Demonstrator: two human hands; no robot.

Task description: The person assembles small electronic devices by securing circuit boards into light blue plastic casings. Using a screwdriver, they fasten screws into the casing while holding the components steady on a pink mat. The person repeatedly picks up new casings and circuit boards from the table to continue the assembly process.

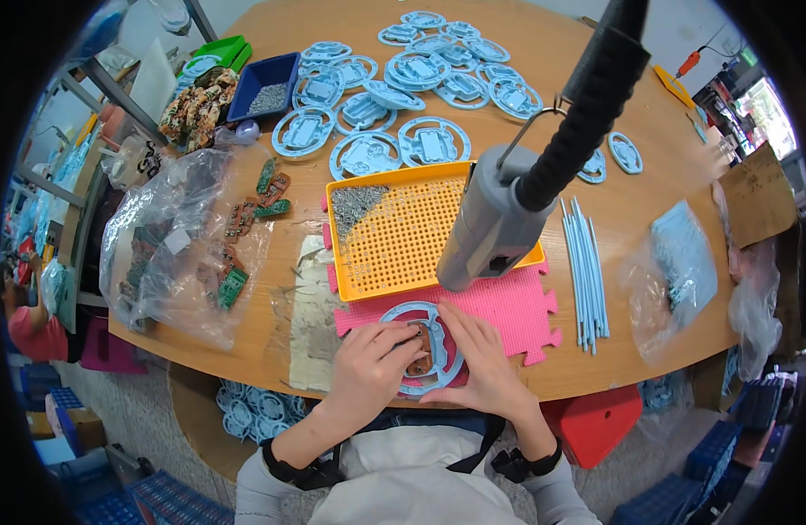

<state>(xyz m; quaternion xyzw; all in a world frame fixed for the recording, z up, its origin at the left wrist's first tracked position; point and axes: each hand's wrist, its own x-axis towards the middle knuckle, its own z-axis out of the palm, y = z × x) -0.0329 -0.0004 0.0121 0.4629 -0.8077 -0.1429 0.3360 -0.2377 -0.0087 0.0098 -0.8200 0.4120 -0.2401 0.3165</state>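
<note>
A light blue round plastic frame (409,309) lies tilted at the table's front edge, with a brown circuit board (427,350) inside its ring. My left hand (373,360) reaches over the frame's left side, its bent fingers closed on the board's edge. Around the right rim of the frame my right hand (486,363) is closed, thumb near the bottom and fingers at the top. Under and beyond the frame is a pink foam mat (508,319). On it rests a yellow perforated tray (403,254) with small screws (359,208) heaped in its left corner.
A grey handheld power tool (488,219) hangs over the tray on a black cable, its tip hidden. Light blue rods (585,276) lie to the right. Circuit boards (232,287) spill from a clear bag (171,236) at left. Several blue frames (418,70) and a blue bin (265,83) sit farther back.
</note>
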